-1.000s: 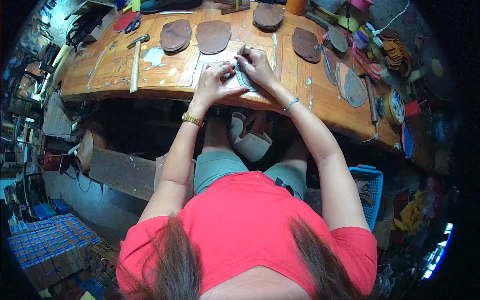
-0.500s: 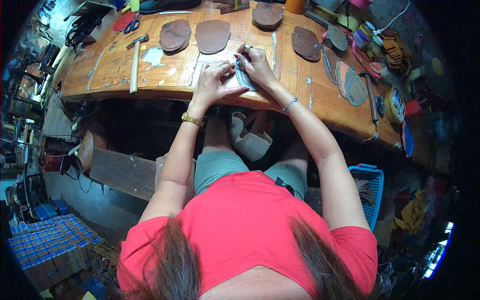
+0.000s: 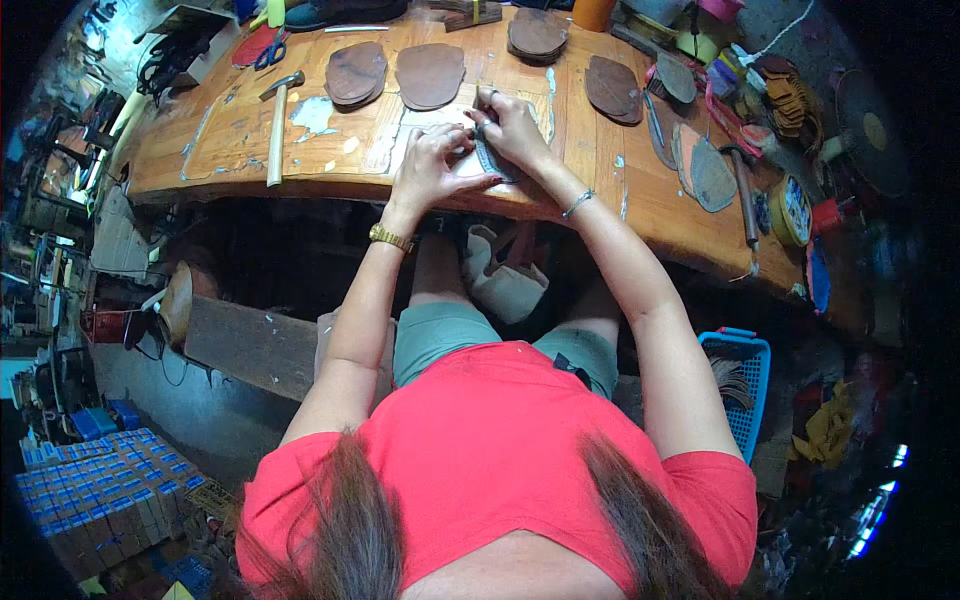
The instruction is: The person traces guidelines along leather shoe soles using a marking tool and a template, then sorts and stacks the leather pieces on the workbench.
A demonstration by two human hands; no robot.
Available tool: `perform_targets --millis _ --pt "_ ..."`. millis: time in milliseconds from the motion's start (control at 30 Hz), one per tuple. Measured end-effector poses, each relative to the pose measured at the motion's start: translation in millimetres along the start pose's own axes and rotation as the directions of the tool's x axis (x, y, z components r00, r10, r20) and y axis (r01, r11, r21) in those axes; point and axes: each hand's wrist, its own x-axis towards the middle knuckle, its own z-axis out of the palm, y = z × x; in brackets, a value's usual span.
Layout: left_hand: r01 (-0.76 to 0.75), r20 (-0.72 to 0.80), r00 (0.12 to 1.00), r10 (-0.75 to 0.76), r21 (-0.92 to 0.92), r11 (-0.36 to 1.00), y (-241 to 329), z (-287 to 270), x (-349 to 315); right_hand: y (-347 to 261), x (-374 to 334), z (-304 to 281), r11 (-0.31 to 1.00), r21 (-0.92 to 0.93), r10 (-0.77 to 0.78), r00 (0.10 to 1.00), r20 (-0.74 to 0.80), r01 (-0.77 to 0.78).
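Observation:
Both hands work close together at the near edge of the wooden table, over a pale sheet [image 3: 408, 122]. Between them lies a dark, narrow curved piece [image 3: 486, 157] with a lighter patterned edge. My left hand [image 3: 434, 165] has its fingers curled and its thumb stretched along the near end of the dark piece, pressing it down. My right hand [image 3: 512, 130] is closed around a small flat brownish tool [image 3: 481, 97] whose upper end sticks out above the fingers. Its working tip is hidden by the hand.
Stacked brown leather pieces [image 3: 430, 75] lie beyond my hands. A hammer [image 3: 277, 130] and scissors [image 3: 270, 50] are at left. On the right are a curved blade [image 3: 658, 130], another hammer [image 3: 744, 200], sole-shaped pieces [image 3: 712, 178] and a round tin [image 3: 790, 210]. A blue basket [image 3: 740, 390] stands below.
The whole view has shifted slightly. My right hand and its tool have moved a little left, nearer my left hand. My left hand keeps its place on the dark piece.

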Motion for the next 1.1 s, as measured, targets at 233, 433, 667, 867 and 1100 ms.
perform_targets --millis 233,433,667,867,1100 --pt "-0.011 -0.025 1.000 0.011 0.015 1.000 4 -1 -1 23 -6 -16 0.767 0.514 0.511 0.851 -0.125 -0.385" --pt "-0.073 -0.051 0.995 0.080 0.126 0.989 13 -7 0 42 -20 -46 0.953 -0.117 0.248 0.943 -0.222 -0.278" --pt "-0.045 -0.073 0.996 0.049 0.062 0.997 6 -5 -3 31 -15 -38 0.911 -0.082 0.381 0.902 -0.201 -0.403" --pt "0.006 0.013 1.000 -0.007 0.128 0.992 17 -9 2 62 -11 -62 0.614 0.697 0.616 0.777 -0.131 -0.370" --pt "0.037 -0.033 0.999 -0.038 -0.006 0.999 8 -6 3 81 -52 -127 0.652 0.700 0.661 0.672 -0.336 -0.292"
